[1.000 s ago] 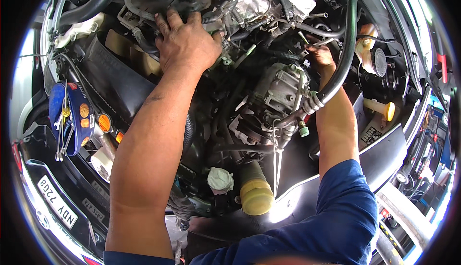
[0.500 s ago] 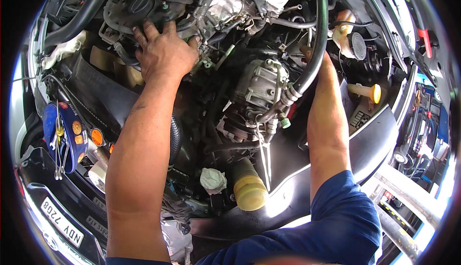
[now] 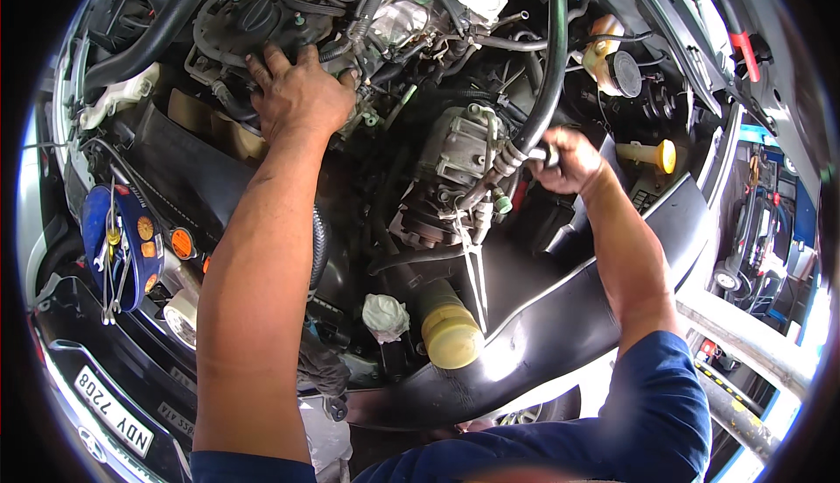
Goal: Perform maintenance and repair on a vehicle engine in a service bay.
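My left hand (image 3: 302, 98) rests with spread fingers on the front edge of the dark engine cover (image 3: 245, 32), beside the round oil cap (image 3: 258, 17). My right hand (image 3: 573, 164) is closed round a small piece with a dark body and a shiny metal end; its kind is unclear. That hand is just right of the thick black hose (image 3: 558, 63) and the hose fittings. A grey metal compressor-like unit (image 3: 455, 146) sits between my arms, with a white strap (image 3: 472, 277) hanging from its lower fittings.
A yellow-capped container (image 3: 452, 339) and a white-wrapped neck (image 3: 385, 317) stand near the front edge. A blue tray with wrenches (image 3: 122, 251) lies at left. A reservoir (image 3: 617, 72) and a yellow cap (image 3: 667, 157) are at right, near the black fender (image 3: 604, 286).
My right hand has come up and back toward me from behind the thick hose, now showing a small piece in its fingers. My left hand stays on the engine cover. The view has shifted slightly.
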Available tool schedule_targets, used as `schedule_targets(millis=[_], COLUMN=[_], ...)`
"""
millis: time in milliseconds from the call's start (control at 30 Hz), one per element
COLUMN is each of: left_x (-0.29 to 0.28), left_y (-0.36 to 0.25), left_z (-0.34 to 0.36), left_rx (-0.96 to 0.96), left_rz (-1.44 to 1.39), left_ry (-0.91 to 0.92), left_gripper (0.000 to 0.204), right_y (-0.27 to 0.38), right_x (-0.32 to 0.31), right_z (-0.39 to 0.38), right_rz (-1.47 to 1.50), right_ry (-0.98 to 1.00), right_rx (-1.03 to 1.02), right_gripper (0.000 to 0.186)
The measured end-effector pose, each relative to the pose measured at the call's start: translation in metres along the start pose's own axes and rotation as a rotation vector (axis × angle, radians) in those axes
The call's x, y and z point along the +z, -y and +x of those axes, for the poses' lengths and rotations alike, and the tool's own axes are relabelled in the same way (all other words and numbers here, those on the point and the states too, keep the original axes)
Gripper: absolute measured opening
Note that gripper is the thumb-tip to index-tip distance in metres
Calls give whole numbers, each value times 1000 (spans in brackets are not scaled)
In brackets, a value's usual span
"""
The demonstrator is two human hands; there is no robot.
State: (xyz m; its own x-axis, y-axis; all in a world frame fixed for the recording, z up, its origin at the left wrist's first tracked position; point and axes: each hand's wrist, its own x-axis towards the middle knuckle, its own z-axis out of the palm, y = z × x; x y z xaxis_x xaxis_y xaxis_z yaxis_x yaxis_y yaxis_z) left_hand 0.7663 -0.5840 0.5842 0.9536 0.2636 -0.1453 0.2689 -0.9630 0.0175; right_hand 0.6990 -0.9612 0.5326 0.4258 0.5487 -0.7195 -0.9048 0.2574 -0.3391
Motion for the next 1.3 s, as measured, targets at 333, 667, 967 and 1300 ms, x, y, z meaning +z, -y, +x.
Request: schedule_targets(millis=[333, 667, 967, 1300], left_x=[-2, 2, 7, 18], left_y=[0, 3, -12, -2], left_z=[-2, -2, 2, 5], left_rx=[-7, -24, 42, 63], left_rz=[-31, 22, -21, -14], left_ry=[26, 17, -78, -137], left_gripper=[69, 67, 70, 70], right_y=[-42, 48, 120, 106], right_x=[28, -25, -125, -93], right_z=[-84, 79, 167, 207], right_rz=[-376, -972, -1727, -1679], right_ry=[-122, -395, -586, -518], right_rx=[-243, -932, -373, -921], right_gripper=[34, 35, 49, 29])
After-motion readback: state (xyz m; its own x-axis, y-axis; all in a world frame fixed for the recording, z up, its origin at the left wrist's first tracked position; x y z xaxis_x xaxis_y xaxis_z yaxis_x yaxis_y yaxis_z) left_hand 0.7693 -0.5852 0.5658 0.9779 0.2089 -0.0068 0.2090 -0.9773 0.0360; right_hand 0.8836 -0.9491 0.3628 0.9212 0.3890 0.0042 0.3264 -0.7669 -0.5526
